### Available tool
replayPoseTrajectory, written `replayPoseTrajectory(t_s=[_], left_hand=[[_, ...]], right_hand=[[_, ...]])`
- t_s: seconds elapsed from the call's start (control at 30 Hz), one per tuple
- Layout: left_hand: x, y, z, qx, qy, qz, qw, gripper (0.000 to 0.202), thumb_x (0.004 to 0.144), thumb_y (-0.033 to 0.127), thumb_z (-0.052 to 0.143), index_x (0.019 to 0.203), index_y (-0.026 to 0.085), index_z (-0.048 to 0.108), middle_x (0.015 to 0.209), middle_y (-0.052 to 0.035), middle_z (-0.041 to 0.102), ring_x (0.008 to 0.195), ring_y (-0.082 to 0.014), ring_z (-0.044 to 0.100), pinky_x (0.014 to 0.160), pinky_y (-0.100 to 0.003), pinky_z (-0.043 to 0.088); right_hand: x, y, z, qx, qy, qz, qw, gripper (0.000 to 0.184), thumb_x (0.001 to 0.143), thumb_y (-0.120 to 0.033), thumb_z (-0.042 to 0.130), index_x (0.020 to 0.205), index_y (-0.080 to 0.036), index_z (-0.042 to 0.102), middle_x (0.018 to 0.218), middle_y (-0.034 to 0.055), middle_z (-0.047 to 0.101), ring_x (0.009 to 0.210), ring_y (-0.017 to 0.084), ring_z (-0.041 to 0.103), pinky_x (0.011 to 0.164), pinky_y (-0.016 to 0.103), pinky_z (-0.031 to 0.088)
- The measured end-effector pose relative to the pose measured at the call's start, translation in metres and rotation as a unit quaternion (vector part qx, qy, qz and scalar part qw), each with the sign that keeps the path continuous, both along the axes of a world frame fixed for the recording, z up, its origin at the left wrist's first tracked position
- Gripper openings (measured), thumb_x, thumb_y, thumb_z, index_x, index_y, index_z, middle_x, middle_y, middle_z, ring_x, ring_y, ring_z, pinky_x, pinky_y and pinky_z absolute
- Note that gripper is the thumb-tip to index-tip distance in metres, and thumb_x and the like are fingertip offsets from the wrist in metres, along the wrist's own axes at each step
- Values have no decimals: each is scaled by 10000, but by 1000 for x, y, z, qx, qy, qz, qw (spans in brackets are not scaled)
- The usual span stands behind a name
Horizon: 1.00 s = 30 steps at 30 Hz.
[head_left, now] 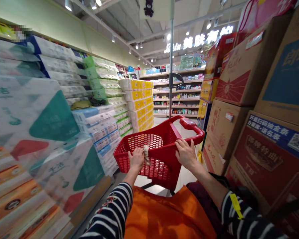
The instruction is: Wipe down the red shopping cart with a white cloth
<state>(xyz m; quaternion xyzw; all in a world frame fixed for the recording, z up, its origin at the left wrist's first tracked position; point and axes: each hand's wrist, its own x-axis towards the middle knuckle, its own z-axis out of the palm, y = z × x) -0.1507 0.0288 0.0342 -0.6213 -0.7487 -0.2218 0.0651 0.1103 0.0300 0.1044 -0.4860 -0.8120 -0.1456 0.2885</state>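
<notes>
A red plastic shopping cart [165, 162] stands sideways in front of me, its handle toward the right. Over the near rim of its basket curl the fingers of my left hand [137, 158], closed on it. A crumpled whitish cloth [146, 154] hangs at the rim right beside that hand; whether the fingers also touch it I cannot tell. Farther right, near the handle end, my right hand [185, 153] is closed on the same side's upper edge. The handle [197, 132] itself is free of both hands. No goods show inside the basket's visible part.
Stacked tissue packs [107, 127] and yellow-and-white packs [139, 105] line the left. Cardboard cartons [229, 127] rise close on the right. Beyond the cart stand a metal pole [171, 63] and shelves of bottles [186, 96].
</notes>
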Motion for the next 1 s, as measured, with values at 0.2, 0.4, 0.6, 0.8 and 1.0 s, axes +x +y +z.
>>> replayPoseTrajectory(t_s=[0.2, 0.4, 0.6, 0.8, 1.0], left_hand=[[-69, -16, -12, -14, 8, 100, 995, 411, 886, 229, 272, 1243, 250, 476, 1353, -56, 445, 1276, -236, 319, 1048, -608, 86], [-27, -10, -13, -3, 21, 12, 1000, 416, 877, 219, 287, 1241, 289, 475, 1358, -26, 442, 1292, -209, 300, 1068, -575, 74], [-63, -22, -19, -4, 4, 61, 998, 417, 879, 218, 277, 1243, 277, 472, 1350, -25, 452, 1280, -205, 321, 1078, -543, 104], [-106, -38, -24, 3, -43, 147, 988, 427, 875, 217, 268, 1252, 223, 468, 1364, -67, 427, 1246, -244, 364, 1032, -525, 246], [-43, -15, -12, 3, -8, 70, 998, 420, 863, 209, 299, 1232, 253, 496, 1357, -51, 439, 1277, -229, 312, 1051, -513, 201]], right_hand=[[-4, 1, -7, 20, 12, -15, 1000, 384, 800, -170, 404, 1145, -172, 572, 1250, 94, 538, 1212, 263, 398, 1039, 556, 75], [-37, -4, -13, -12, -3, 8, 1000, 410, 787, -175, 421, 1170, -128, 559, 1284, 111, 508, 1248, 266, 360, 1057, 533, 54], [-55, -3, -30, -42, -36, 31, 998, 420, 779, -169, 433, 1179, -126, 551, 1304, 125, 485, 1264, 277, 334, 1047, 558, 37], [-49, 10, -21, -20, -33, 36, 999, 418, 789, -172, 424, 1188, -116, 537, 1300, 127, 485, 1230, 268, 366, 1057, 539, 49], [-51, 24, -6, -44, -58, 7, 997, 303, 772, -156, 432, 1003, -117, 624, 1050, 125, 624, 1064, 254, 489, 1053, 547, 15]])
